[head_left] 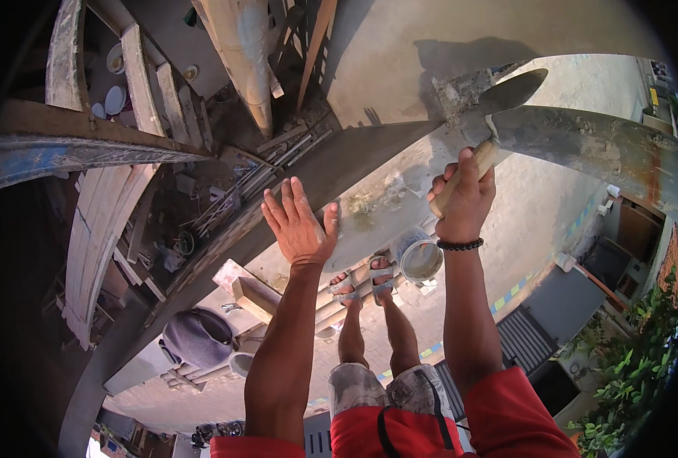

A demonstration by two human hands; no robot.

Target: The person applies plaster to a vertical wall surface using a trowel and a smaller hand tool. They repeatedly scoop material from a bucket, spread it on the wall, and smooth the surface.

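At far left, curved wooden boards (110, 244) stand clear of your work. Left of centre, your left hand (302, 233) is empty, fingers spread; whether its palm presses the ledge (369, 198) you can't be sure from here. Lower centre, a bucket (405, 252) stands beside your feet, its contents unclear. Right of centre, your right hand (465, 195) is wrapped around the trowel (513, 91), whose blade sits upper right, by the rough patch (455, 99). The wall (389, 76) beside it looks smooth, probably done; that coarse patch seems left to even out.
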